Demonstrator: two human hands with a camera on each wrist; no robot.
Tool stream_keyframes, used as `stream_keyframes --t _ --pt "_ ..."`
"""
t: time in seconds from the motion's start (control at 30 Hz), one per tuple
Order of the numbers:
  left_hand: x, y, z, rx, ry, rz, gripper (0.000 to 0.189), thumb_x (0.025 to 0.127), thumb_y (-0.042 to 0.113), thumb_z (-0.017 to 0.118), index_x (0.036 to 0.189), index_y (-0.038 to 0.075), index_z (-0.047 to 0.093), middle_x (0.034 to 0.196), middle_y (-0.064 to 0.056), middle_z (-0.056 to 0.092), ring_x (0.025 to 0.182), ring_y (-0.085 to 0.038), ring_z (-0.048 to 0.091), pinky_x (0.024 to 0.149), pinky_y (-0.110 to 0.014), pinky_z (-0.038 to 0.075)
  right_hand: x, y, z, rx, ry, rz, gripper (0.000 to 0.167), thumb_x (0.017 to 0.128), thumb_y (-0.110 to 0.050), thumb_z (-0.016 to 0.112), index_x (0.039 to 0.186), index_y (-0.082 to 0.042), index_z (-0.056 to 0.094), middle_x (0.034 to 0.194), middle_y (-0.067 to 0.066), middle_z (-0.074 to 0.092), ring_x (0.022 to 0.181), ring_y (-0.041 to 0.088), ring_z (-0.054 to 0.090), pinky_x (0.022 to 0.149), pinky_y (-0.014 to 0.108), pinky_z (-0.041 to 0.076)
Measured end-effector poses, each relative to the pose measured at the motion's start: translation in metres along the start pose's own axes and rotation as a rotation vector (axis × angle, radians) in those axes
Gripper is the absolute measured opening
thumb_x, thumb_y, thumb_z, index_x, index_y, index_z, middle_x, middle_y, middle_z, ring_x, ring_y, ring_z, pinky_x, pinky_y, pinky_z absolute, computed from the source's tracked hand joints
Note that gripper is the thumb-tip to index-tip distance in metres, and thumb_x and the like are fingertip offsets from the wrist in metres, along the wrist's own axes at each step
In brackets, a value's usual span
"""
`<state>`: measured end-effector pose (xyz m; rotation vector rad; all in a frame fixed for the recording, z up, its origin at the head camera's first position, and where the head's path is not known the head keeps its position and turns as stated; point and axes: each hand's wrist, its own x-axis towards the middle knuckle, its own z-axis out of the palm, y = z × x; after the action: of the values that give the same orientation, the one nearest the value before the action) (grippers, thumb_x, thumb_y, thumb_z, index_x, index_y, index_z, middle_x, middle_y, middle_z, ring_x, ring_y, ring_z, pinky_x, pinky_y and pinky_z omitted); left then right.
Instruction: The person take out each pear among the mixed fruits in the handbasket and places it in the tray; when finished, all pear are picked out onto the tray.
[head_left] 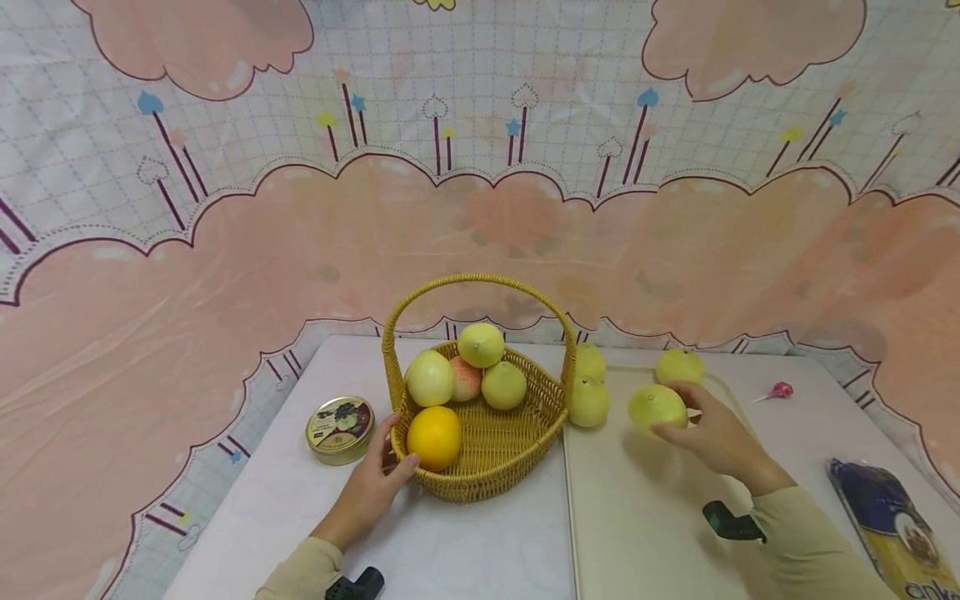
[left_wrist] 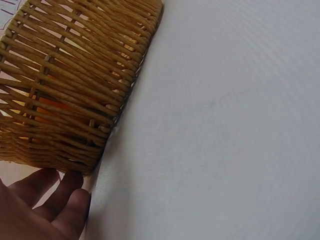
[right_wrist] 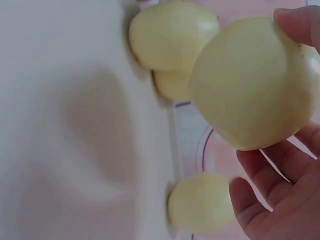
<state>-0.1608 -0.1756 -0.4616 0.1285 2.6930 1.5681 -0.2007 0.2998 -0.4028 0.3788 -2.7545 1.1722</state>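
A wicker basket [head_left: 480,487] with a tall arched handle stands on the table, holding an orange [head_left: 435,438], a peach-like pink fruit [head_left: 466,379] and several round yellow-green fruits [head_left: 430,378]. My left hand [head_left: 372,477] holds the basket's left front side, thumb at the rim; in the left wrist view its fingertips [left_wrist: 75,202] touch the low wicker wall. Over the cream tray, my right hand [head_left: 716,437] grips a smooth, round yellow-green fruit [right_wrist: 255,82] between thumb and fingers, raised off the surface. Its exact kind cannot be told.
More yellow-green fruits lie near the tray [head_left: 637,517]: two [head_left: 588,402] beside the basket, one [head_left: 680,365] at the tray's back. A round tin [head_left: 340,430] stands left. A lollipop [head_left: 782,390] and a blue-and-yellow packet [head_left: 892,525] lie right. Patterned cloth hangs behind.
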Motion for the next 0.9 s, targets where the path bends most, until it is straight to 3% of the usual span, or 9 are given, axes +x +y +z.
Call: stream_keyframes --t 0.1,0.27,0.47,0.7,0.9 --pt "0.000 0.000 0.000 0.005 -0.001 -0.005 0.071 0.101 0.041 0.058 0.158 0.023 0.019 0.148 -0.031 0.041 0.123 -0.039 0.054 0.104 -0.057 0.042 0.000 0.009 -0.002 0.034 0.005 0.030 0.062 0.090 -0.023 0.077 0.137 0.004 0.048 0.125 0.019 0.060 0.099 0.023 0.056 0.077 0.030 0.051" --pt "0.000 0.000 -0.001 0.007 -0.003 -0.014 0.072 0.101 0.042 0.058 0.158 0.024 0.019 0.148 -0.031 0.041 0.124 -0.039 0.053 0.104 -0.057 0.042 -0.001 0.020 -0.005 0.072 -0.005 0.064 0.064 0.091 -0.020 0.075 0.142 0.004 0.045 0.125 0.022 0.058 0.102 0.028 0.058 0.074 0.026 0.051" --pt "0.000 0.000 0.000 0.003 0.002 -0.008 0.072 0.101 0.041 0.058 0.158 0.023 0.019 0.148 -0.031 0.041 0.124 -0.039 0.053 0.104 -0.057 0.042 -0.001 0.028 -0.009 0.041 0.001 0.109 0.067 0.093 -0.026 0.074 0.144 0.005 0.043 0.128 0.026 0.055 0.113 0.040 0.054 0.079 0.031 0.050" --pt "-0.001 0.001 0.000 0.007 0.008 0.000 0.072 0.101 0.040 0.059 0.158 0.022 0.020 0.148 -0.032 0.041 0.123 -0.038 0.054 0.104 -0.056 0.042 -0.002 0.040 -0.011 0.028 0.001 0.166 0.070 0.095 -0.029 0.071 0.145 0.008 0.039 0.131 0.032 0.053 0.117 0.043 0.053 0.081 0.033 0.048" --pt "0.000 0.000 0.000 0.006 0.008 0.001 0.072 0.101 0.040 0.059 0.158 0.022 0.019 0.149 -0.031 0.040 0.123 -0.038 0.054 0.104 -0.056 0.043 -0.002 0.048 -0.011 0.037 -0.005 0.211 0.074 0.096 -0.034 0.069 0.146 0.008 0.035 0.138 0.036 0.047 0.119 0.048 0.051 0.087 0.045 0.048"
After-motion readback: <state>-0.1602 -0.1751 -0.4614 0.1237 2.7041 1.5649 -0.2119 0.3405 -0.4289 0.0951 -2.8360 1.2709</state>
